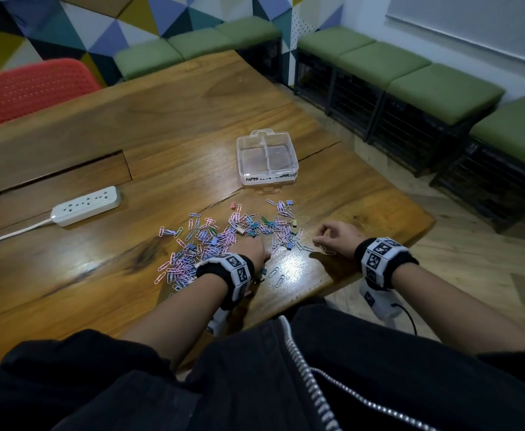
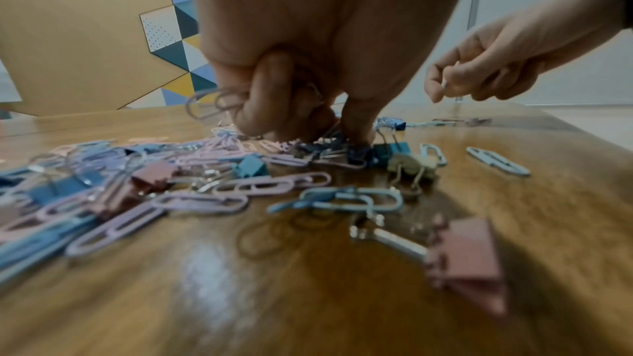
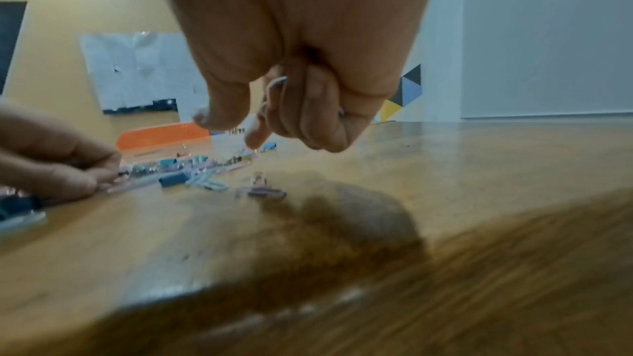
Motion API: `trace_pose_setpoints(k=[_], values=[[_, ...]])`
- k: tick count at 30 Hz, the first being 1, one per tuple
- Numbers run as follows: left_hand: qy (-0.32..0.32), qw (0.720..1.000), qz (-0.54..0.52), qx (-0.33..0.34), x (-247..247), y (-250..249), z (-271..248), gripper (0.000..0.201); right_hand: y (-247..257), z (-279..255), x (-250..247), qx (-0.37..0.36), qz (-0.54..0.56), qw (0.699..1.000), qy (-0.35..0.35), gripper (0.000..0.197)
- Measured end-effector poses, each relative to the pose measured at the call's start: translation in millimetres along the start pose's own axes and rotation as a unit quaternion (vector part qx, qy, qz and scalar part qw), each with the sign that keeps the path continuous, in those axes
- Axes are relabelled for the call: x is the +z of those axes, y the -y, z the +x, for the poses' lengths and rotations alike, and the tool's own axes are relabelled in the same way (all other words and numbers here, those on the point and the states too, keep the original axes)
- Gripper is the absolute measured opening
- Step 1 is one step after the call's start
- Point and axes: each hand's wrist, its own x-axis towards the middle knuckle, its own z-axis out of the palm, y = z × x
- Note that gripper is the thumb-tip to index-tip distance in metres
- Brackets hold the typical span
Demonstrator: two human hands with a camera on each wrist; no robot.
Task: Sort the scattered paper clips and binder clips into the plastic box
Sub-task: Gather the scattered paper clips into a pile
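A person seated at the near edge of a wooden table works both hands into a scatter of clips. The left hand reaches down into the middle of the pile, fingers curled around several pink paper clips, its fingertips touching the clips on the wood. The right hand hovers just above the surface near the table's right edge, fingers curled in around a pale paper clip, thumb and forefinger pointing down.

The paper clips, pink, lilac and blue, lie too many and too tangled to count, mixed with a smaller number of binder clips in blue, green, pink and tan. One plastic box, clear, open, with two compartments bearing handwritten labels, stands beyond the pile toward the table's middle. One white power strip lies toward the left edge. One red chair stands at the far left corner; green-cushioned benches line the patterned wall.
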Motion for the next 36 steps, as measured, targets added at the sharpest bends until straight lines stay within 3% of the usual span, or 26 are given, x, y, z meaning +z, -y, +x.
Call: trace_pose_setpoints(k=[2, 5, 7, 9, 14, 17, 20, 23, 24, 26, 28, 31, 36], values=[[0.009, 1.000, 0.002, -0.007, -0.6, 1.6, -0.9, 0.028, -3.1, -3.8, -3.7, 0.013, 0.018, 1.000, 0.014, 0.023], [0.005, 0.999, -0.034, -0.019, -0.7, 4.8, 0.9, 0.026, -7.2, -5.0, -3.6, 0.022, -0.064, 0.997, 0.033, 0.036], [0.005, 0.996, -0.083, -0.020, -3.7, 6.1, 2.6, 0.021, -8.0, -2.8, 2.1, 0.019, -0.078, 0.997, 0.021, 0.035], [-0.002, 0.989, -0.150, -0.018, -10.1, 5.7, 1.7, 0.031, -8.3, 0.4, 7.9, 0.015, -0.068, 0.998, 0.008, 0.028], [-0.040, 0.952, -0.301, -0.035, -23.8, 9.4, -0.1, 0.041, -3.2, 5.5, 8.8, 0.007, -0.072, 0.997, 0.006, 0.012], [-0.010, 0.935, -0.354, -0.031, -27.3, 14.0, -0.3, 0.039, 1.5, 9.7, 9.3, 0.003, -0.100, 0.995, 0.015, 0.006], [0.020, 0.909, -0.414, -0.036, -31.7, 16.4, -2.3, 0.022, 2.3, 13.6, 10.5, 0.017, -0.154, 0.987, 0.032, 0.016], [0.057, 0.882, -0.464, -0.057, -34.8, 17.9, -0.1, 0.020, 2.6, 17.4, 10.3, 0.024, -0.195, 0.980, 0.034, 0.018], [0.069, 0.863, -0.496, -0.068, -35.9, 18.5, 0.4, 0.023, 3.1, 18.5, 10.4, 0.026, -0.166, 0.985, 0.030, 0.014], [0.083, 0.815, -0.567, -0.088, -39.1, 19.1, -0.1, 0.033, 3.7, 20.8, 8.6, 0.043, -0.003, 0.999, 0.018, 0.015], [0.094, 0.784, -0.606, -0.093, -41.2, 19.4, -1.4, 0.033, 3.3, 21.2, 2.9, 0.078, 0.221, 0.972, 0.025, 0.022], [0.116, 0.784, -0.604, -0.083, -41.2, 20.0, -0.4, 0.028, 2.9, 21.7, -8.2, 0.102, 0.381, 0.918, 0.032, 0.023], [0.133, 0.829, -0.539, -0.067, -37.6, 14.7, -1.3, 0.031, 1.5, 12.2, -17.1, 0.113, 0.345, 0.931, 0.047, 0.026]])
